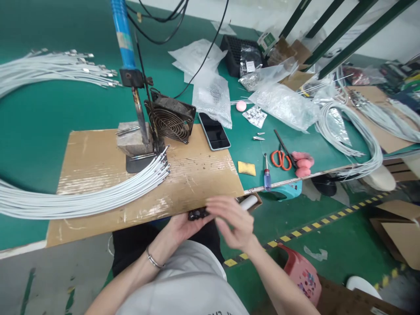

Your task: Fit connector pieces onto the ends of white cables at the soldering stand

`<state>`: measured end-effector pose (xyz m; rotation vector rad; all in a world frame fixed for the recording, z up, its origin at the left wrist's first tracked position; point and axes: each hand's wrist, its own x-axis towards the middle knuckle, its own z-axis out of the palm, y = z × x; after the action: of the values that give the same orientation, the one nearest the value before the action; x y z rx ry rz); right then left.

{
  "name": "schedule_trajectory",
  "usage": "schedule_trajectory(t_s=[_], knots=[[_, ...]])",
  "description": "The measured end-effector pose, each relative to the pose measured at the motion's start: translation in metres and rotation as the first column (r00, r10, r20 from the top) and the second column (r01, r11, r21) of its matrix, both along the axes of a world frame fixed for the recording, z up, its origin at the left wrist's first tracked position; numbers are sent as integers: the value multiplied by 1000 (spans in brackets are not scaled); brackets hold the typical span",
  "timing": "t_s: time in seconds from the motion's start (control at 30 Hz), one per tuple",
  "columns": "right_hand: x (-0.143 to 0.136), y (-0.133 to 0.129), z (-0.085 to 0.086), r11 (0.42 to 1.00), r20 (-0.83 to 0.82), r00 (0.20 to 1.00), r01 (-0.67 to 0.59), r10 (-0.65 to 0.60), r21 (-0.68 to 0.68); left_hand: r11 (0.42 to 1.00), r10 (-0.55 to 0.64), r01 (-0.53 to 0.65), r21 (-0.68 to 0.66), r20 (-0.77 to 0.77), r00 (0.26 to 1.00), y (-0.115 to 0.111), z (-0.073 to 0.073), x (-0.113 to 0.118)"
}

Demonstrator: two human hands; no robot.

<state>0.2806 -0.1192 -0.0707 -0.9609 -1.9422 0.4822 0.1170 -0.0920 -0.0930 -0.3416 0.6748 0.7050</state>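
Just below the front edge of the bench, my left hand is cupped palm up around a dark black object with a lumpy surface; its kind I cannot make out. My right hand is beside it, back upward, fingers stretched out over the left fingertips; nothing shows in it. The nearest work is a bundle of white cables with metal ends, lying curved across a cardboard sheet. Behind its ends stands a soldering iron with a blue handle, clamped upright over a stained block.
Beside the iron stands a black fan, then a phone. A yellow sponge, a screwdriver and orange-handled scissors lie rightward. Another cable bundle lies back left. A pink stool stands on the floor.
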Motion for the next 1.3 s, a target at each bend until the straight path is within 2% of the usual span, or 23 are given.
schedule_trajectory(t_s=[0.03, 0.1, 0.13, 0.2, 0.3, 0.33, 0.43, 0.53, 0.67, 0.8, 0.93, 1.03, 1.13, 1.3], knots=[[11, 14, 6, 994, 35, 993, 110, -110, 7, 1000, -25, 25, 13, -10, 1000, -3, 0, 0], [34, 52, 15, 941, 118, 934, 333, -338, 57, 990, -134, 136, 33, -38, 990, -9, 1, 0], [44, 76, 18, 911, 155, 898, 403, -412, 90, 978, -202, 204, 42, -53, 978, -12, 3, 1], [57, 129, 23, 873, 277, 828, 466, -488, 145, 948, -310, 313, 57, -49, 949, -16, 9, 2], [58, 202, 27, 882, 632, 643, 448, -433, 149, 929, -365, 361, 84, 28, 931, -15, 25, 5], [55, 222, 29, 890, 672, 617, 433, -410, 145, 930, -360, 355, 96, 45, 932, -13, 32, 6], [45, 268, 37, 905, 719, 588, 403, -369, 135, 937, -324, 315, 151, 35, 945, 0, 54, 11], [46, 296, 50, 921, 743, 585, 374, -325, 108, 943, -279, 273, 190, 6, 960, 18, 76, 16], [58, 312, 65, 955, 782, 588, 296, -206, 28, 950, -227, 228, 213, -26, 973, 43, 100, 26], [67, 310, 68, 961, 815, 568, 271, -113, -55, 959, -224, 228, 171, -44, 974, 60, 120, 38], [65, 302, 64, 952, 835, 544, 292, -86, -92, 978, -193, 198, 66, -74, 978, 73, 141, 50], [63, 303, 71, 940, 826, 553, 328, -107, -97, 990, -143, 143, -5, -81, 986, 84, 159, 58], [64, 307, 98, 933, 795, 582, 355, -173, -57, 998, -65, 64, -13, -83, 994, 106, 185, 68], [70, 297, 173, 965, 708, 674, 258, -211, 42, 994, 84, -79, 77, -68, 994, 169, 240, 85]])
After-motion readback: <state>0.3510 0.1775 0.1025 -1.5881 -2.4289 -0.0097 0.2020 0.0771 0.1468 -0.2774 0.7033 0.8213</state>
